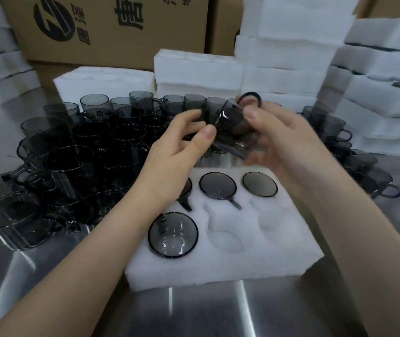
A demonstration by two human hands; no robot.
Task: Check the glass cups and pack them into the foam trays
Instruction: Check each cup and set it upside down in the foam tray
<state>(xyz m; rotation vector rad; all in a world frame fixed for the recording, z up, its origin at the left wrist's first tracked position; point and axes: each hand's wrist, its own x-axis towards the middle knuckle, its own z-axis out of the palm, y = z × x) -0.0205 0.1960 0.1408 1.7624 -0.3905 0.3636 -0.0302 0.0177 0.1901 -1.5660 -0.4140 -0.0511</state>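
Observation:
Both hands hold one smoky grey glass cup (230, 120) tilted in the air above the foam tray (220, 268). My left hand (182, 147) pinches its rim side with thumb and fingers. My right hand (281, 139) grips the other side, the cup's handle sticking up above it. The tray lies on the steel table just below. Its back row holds cups (217, 185), one partly hidden under my left wrist. A front-left pocket holds another cup (173, 235). Two front pockets (228, 239) are bare foam.
Several loose grey cups (84, 152) crowd the table to the left and behind, more at the right (364, 171). Stacks of white foam trays (291, 59) rise behind and at the right. Cardboard boxes (111, 30) stand at the back.

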